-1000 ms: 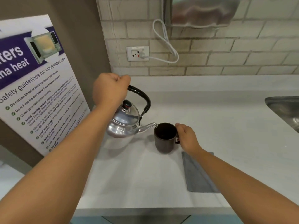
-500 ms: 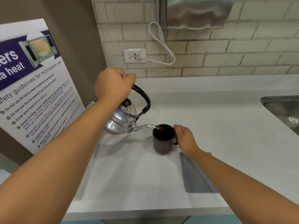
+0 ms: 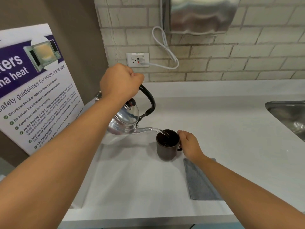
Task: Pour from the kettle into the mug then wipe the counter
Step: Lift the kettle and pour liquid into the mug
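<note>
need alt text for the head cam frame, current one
A left hand tilts a steel kettle by its black handle, pouring water into a dark mug that the right hand steadies by its handle on a white counter. A folded grey cloth lies beside the mug.

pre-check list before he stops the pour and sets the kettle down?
1. Left hand closed on the kettle handle: ok.
2. Stream landing inside the mug: ok.
3. Right hand steadying the mug at its handle: ok.
4. Fill level in the mug: cannot tell, dark interior.
5. Bare counter left of the mug for setting down: ok.
6. Grey cloth flat on the counter, ready for wiping: ok.
</note>
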`<state>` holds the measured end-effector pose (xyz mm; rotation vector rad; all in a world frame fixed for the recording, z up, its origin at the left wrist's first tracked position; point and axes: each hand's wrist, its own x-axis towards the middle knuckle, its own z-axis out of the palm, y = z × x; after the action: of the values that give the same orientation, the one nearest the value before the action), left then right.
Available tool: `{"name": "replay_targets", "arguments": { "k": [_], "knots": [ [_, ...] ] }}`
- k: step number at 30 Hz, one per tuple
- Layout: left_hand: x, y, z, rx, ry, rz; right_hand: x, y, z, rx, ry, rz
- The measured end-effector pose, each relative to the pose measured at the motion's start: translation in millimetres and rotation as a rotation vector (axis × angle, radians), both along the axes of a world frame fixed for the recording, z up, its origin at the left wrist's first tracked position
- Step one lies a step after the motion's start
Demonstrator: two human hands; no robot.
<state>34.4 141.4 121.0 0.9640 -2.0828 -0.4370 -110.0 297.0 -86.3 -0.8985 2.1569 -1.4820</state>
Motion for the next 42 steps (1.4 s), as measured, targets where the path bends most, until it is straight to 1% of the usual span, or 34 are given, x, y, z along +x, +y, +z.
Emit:
{"name": "replay_targets", "arguments": {
  "k": [10, 13, 18, 25, 34, 42],
  "knots": [
    [-1, -1, 5, -0.044, -0.041, -0.011, 1, 1, 1, 0.002, 0.008, -0.003],
    [-2, -2, 1, -0.039, -0.029, -0.018, 1, 1, 1, -0.002, 0.006, 0.002],
    [0, -8, -11, 0.055, 0.049, -0.028, 1, 1, 1, 0.004, -0.003, -0.002],
    [3, -25, -35, 0.246, 0.179, -0.019, 1, 2, 1, 0.014, -0.006, -0.003],
    [4, -36, -48, 0.388, 0.298, -0.033, 0, 3, 1, 0.012, -0.015, 0.006],
    [9, -49, -53, 0.527, 0.459, 0.003, -6, 4, 10, 0.038, -0.141, -0.040]
  ]
}}
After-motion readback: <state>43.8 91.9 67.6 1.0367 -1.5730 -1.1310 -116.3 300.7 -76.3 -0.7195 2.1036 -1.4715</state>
